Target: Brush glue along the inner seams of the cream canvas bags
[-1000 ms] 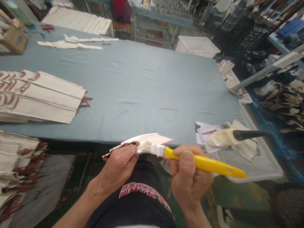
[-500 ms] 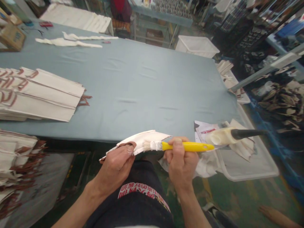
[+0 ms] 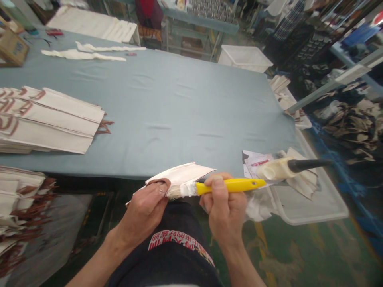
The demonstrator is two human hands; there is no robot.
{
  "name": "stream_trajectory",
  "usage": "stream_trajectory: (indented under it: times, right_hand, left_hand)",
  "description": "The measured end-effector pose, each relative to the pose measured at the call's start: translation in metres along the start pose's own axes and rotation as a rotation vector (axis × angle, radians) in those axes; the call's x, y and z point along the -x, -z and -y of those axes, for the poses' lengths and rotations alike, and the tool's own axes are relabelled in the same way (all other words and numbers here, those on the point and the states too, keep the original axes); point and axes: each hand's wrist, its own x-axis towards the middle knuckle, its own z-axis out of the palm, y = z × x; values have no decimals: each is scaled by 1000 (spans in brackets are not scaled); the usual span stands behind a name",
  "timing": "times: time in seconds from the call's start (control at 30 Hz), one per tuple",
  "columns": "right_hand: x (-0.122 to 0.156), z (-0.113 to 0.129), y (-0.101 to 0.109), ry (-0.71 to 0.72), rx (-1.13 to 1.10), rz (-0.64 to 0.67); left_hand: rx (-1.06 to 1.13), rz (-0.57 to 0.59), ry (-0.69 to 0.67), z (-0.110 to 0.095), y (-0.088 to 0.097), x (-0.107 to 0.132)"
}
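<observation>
My left hand (image 3: pixel 151 201) is closed on a cream fabric piece (image 3: pixel 182 172) with a brown edge, held at the near edge of the table. In my right hand (image 3: pixel 224 199) is a paintbrush (image 3: pixel 243 185) with a yellow handle, gripped in a fist with the thumb on top. Its pale bristles point left and touch or nearly touch the lower edge of the fabric beside my left fingers. White stuff coats the base of the bristles. Part of the fabric is hidden behind my left hand.
A blue-grey cloth covers the table (image 3: pixel 191 103). Stacked cream pieces (image 3: pixel 56 119) with brown trim lie at left, more below. A cream bottle (image 3: pixel 273 169) with a black nozzle lies by a white bin (image 3: pixel 314 211) at right. A cardboard box (image 3: pixel 13 46) stands far left.
The brush has moved left and slightly down, from the face of the fabric to its lower edge near my left fingers. My left hand keeps its hold. The view has shifted slightly.
</observation>
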Motion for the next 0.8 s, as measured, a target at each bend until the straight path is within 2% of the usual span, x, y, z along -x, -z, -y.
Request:
stream_trajectory:
  times: [0.13,0.27,0.33,0.47,0.53,0.67,0.8]
  right_hand:
    - [-11,-17,20,-36,159,-125]
    - [-6,-7,32,-16,118,-169]
    - [3,3,32,-4,51,-128]
    - [14,10,27,56,-37,52]
    - [12,6,23,141,-69,86]
    - [3,-7,19,353,-45,59]
    - [0,-11,26,495,70,156]
  left_hand:
    - [19,-15,18,-1,-1,5]
    - [124,7,192,-2,-1,7]
    - [209,63,325,-4,2,4]
    - [438,189,552,-13,7,-6]
    - [592,242,599,-18,9,-10]
    - [918,340,682,-26,10,-13]
    - [1044,367,741,-27,8,-11]
